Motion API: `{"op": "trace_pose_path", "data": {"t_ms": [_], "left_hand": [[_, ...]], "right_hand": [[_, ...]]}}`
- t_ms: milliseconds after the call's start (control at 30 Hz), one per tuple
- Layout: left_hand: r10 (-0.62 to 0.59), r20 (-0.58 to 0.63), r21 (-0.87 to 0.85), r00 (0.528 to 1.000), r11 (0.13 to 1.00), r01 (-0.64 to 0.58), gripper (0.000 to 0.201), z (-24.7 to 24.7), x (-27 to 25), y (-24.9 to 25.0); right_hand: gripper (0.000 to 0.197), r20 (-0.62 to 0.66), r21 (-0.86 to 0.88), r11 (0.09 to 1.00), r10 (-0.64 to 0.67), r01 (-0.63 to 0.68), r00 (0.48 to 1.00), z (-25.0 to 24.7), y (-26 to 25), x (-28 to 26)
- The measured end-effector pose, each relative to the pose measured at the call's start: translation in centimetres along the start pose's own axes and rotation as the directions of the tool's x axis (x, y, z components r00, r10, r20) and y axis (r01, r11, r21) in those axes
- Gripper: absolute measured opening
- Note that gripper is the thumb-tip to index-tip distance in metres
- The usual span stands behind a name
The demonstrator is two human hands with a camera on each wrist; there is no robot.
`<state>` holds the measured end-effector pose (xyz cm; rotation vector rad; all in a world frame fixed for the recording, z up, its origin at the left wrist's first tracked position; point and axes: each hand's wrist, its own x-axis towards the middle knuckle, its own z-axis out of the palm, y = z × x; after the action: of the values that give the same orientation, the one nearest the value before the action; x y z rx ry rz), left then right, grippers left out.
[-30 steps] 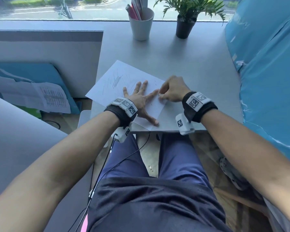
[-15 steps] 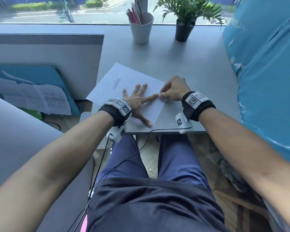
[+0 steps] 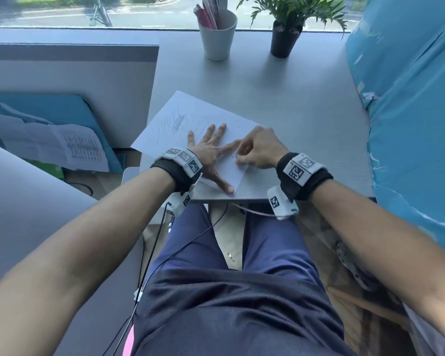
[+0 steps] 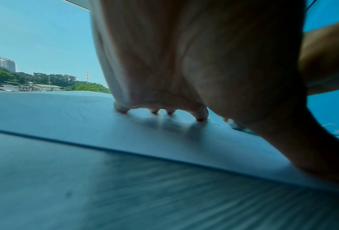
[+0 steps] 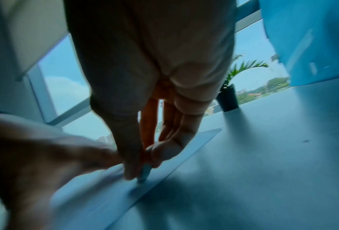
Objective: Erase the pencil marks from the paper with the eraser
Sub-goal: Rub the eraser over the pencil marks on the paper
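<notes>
White paper (image 3: 203,124) flat on desk, pencil scribbles (image 3: 176,123), eraser (image 5: 145,172) tip touching it

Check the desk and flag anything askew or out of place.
The paper lies skewed on the desk, its left corner overhanging the edge. The left hand presses it flat while the right hand rubs the eraser. Nothing else stands out.

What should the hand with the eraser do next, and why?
Probably slide the eraser toward the far scribbles, which remain unerased. The right hand pinches it near the paper's near corner; the left hand lies flat, holding the sheet.
</notes>
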<state>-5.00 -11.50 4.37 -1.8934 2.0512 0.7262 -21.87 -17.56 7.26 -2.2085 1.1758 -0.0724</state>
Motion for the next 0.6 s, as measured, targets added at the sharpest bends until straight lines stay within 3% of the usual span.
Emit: {"op": "trace_pose_path", "data": {"t_ms": [100,267,433,533,600], "left_hand": [[0.012,0.001,-0.008,1.0,1.0,-0.012,0.146,-0.1,0.0,-0.1],[0.004,0.001,-0.01,1.0,1.0,-0.004,0.147,0.0,0.0,0.0],[0.019,0.024,-0.027,1.0,0.999,-0.018,0.153,-0.1,0.1,-0.3],[0.011,0.036,-0.019,0.999,1.0,-0.01,0.157,-0.1,0.2,-0.3],[0.009,0.026,-0.016,1.0,1.0,-0.008,0.157,0.0,0.2,-0.2]], "right_hand": [[0.009,0.16,-0.038,0.995,-0.08,0.087,0.984,1.4,-1.1,-1.6],[0.015,0.0,0.007,1.0,0.012,-0.012,1.0,-0.5,0.1,0.2],[0.01,0.184,-0.025,0.996,-0.076,0.082,0.98,1.1,-1.0,-1.3],[0.014,0.052,0.008,1.0,0.002,-0.002,0.999,-0.2,-0.2,0.2],[0.014,0.047,-0.011,1.0,-0.005,0.006,0.999,0.3,-0.4,0.0]]}}
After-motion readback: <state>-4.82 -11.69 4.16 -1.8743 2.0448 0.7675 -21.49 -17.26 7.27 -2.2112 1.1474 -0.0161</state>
